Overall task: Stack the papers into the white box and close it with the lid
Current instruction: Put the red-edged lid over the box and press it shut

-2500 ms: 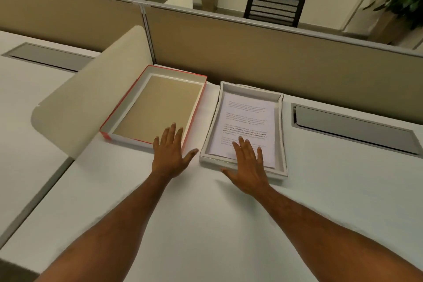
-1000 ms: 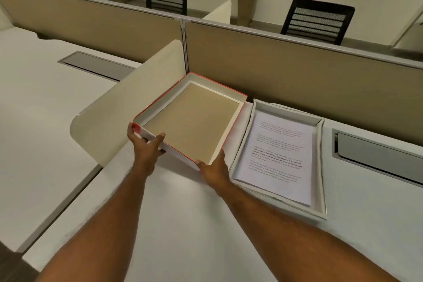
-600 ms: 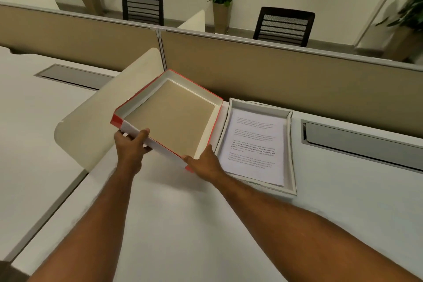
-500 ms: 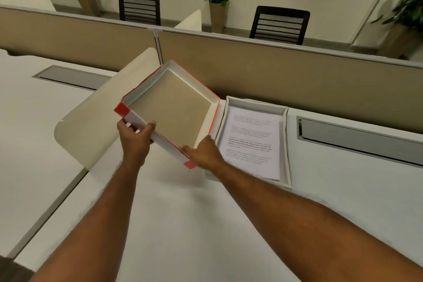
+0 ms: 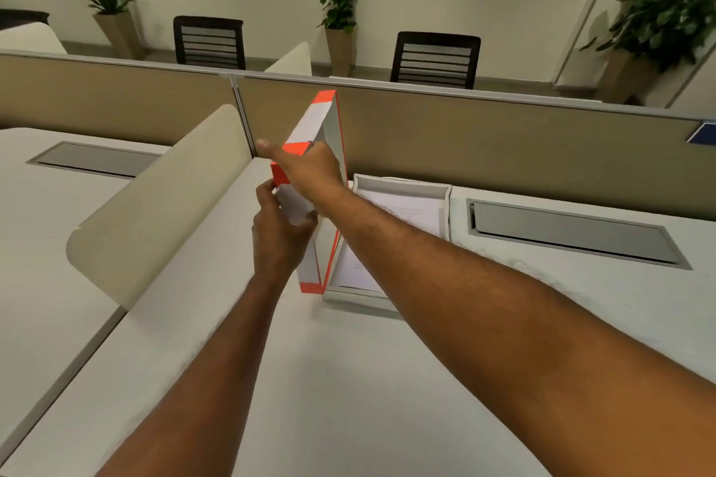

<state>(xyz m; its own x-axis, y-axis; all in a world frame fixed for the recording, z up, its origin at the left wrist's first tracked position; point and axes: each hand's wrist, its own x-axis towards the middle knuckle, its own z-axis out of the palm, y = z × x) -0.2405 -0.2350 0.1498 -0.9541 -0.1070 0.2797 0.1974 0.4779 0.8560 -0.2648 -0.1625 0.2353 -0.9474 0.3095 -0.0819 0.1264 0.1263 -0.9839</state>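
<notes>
The white lid with red-orange edges point(image 5: 324, 120) stands nearly on edge above the desk, just left of the white box. My left hand point(image 5: 279, 229) grips its lower near side. My right hand point(image 5: 306, 168) crosses over and holds its upper outer face, thumb pointing left. The open white box point(image 5: 448, 201) lies flat on the desk to the right, with printed papers point(image 5: 410, 211) stacked inside. My right forearm hides part of the box and papers.
A beige partition wall point(image 5: 484, 143) runs behind the box. A curved cream divider point(image 5: 162, 205) stands to the left. Grey cable hatches point(image 5: 573, 232) sit in the desk on the right and far left. Chairs and potted plants are beyond the partition.
The lid has been lifted off the desk and tipped from lying open-side up to nearly vertical. My right hand moved from its near corner to its upper outer face.
</notes>
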